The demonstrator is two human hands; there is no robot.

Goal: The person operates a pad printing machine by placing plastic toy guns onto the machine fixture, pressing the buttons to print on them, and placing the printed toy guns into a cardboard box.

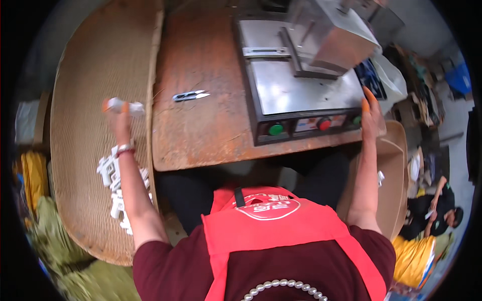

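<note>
White plastic piece [124, 106] sits pinched in the left hand [118, 116]; right hand [371, 113] spread, empty.

Machine [296, 85]: brushed, glossy sheet metal. Table [201, 120]: worn, matt brown wood. Side board [95, 125]: rough corrugated cardboard. Apron [271, 226]: smooth red cloth.

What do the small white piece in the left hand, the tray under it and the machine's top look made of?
White piece in the left hand: probably moulded plastic, smooth and matt. Tray: corrugated cardboard, brown with fine ribbing. Machine top: sheet metal, likely brushed steel, grey with dull reflections.
</note>
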